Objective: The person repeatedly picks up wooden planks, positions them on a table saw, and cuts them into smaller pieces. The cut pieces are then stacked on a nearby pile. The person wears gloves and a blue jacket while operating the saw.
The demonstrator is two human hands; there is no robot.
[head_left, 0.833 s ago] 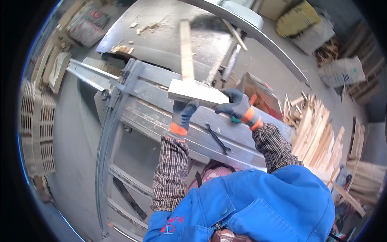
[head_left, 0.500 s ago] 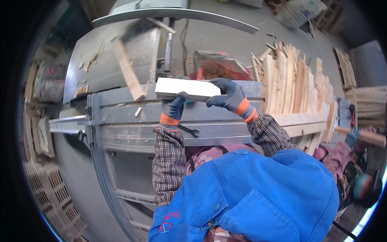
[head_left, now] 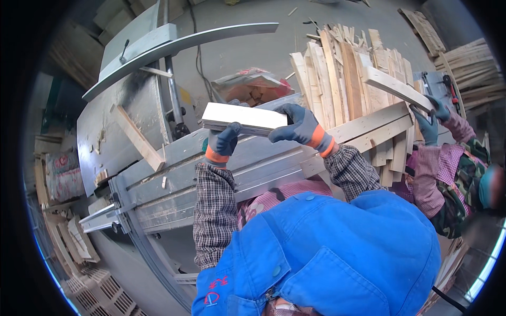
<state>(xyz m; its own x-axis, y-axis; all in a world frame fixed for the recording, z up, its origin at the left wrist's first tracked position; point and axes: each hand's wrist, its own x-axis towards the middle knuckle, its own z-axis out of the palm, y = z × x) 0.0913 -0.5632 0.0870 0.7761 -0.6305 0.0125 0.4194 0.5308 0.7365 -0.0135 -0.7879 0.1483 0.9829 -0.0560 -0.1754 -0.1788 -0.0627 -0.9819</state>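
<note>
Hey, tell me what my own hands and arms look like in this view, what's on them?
Your left hand and right hand wear matching gloves, grey with dark blue-grey fingers and orange cuffs. Beyond them are checked dark-and-light cloth sleeves.

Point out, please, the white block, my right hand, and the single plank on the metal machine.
White block (head_left: 243,115): head view, middle of its top face.
Right hand (head_left: 301,127): head view, its gloved back.
Plank (head_left: 137,138): head view, middle of its upper face.
</note>
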